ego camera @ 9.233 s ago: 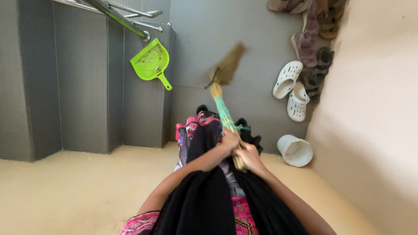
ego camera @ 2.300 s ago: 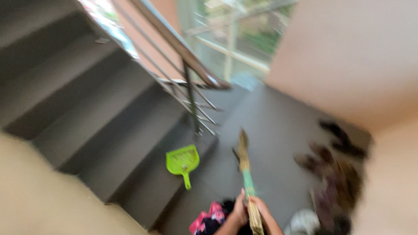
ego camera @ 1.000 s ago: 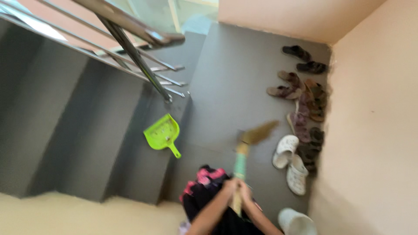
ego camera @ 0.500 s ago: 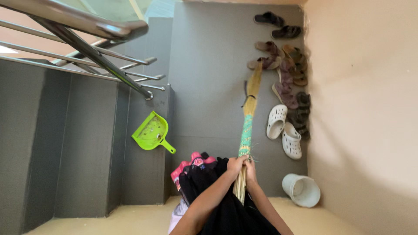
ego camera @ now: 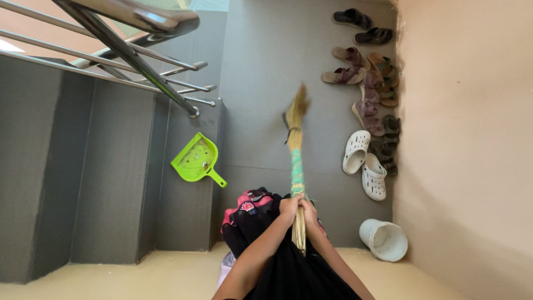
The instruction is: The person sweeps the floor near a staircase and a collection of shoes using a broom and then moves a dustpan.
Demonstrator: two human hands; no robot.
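Hands, left (ego camera: 290, 206) and right (ego camera: 308, 210), both clenched round one broom (ego camera: 295, 161), its bristles out over the landing (ego camera: 261, 66). One bucket (ego camera: 383, 240) sits near the wall edge; one dustpan (ego camera: 194, 161) on the bottom step; roughly twelve shoes (ego camera: 371, 94) beyond. A wide sweep could knock the bucket or scatter shoes.

The railing (ego camera: 127, 33) ran off the top and left edges; both forearms were cut off below, and the broom's (ego camera: 295, 155) tip was blurred.

Dry grass broom (ego camera: 296, 145) w/ teal wrap; glossy plastic dustpan (ego camera: 195, 160); shiny metal railing (ego camera: 141, 61).
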